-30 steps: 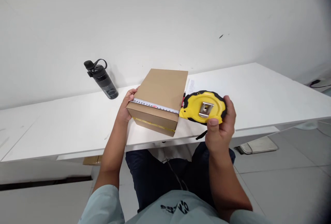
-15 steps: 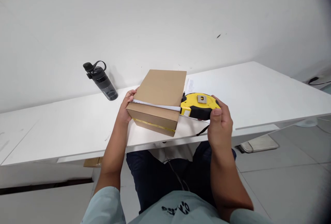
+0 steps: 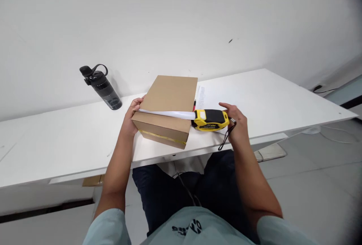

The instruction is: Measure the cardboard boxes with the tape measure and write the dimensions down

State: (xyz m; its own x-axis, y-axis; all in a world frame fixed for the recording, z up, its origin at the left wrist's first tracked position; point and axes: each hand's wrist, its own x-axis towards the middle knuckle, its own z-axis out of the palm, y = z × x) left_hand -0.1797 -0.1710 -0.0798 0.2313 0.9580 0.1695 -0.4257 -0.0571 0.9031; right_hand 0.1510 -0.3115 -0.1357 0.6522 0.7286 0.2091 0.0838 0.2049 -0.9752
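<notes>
My left hand [image 3: 132,116] grips the left edge of a brown cardboard box [image 3: 172,93] on the white table, its fingers over the top edge near the end of the tape blade. That blade [image 3: 175,114], pale side up, runs across the box top to a yellow and black tape measure [image 3: 211,120] at the box's right side. My right hand [image 3: 238,124] is at the far end of the tape measure, by its black wrist strap [image 3: 226,137]. Its index finger is stretched out and apart from the case; the thumb is mostly hidden.
Behind my left hand stands a dark water bottle [image 3: 103,90] near the wall. A printed sheet [image 3: 201,96] and a red and black pen [image 3: 194,105] lie partly hidden right of the box. The white table [image 3: 277,101] extends right; its front edge is above my lap.
The tape measure has turned over to show its labelled side, and the blade has twisted up off the box. My right hand's fingers have loosened from the case. The left hand keeps its hold.
</notes>
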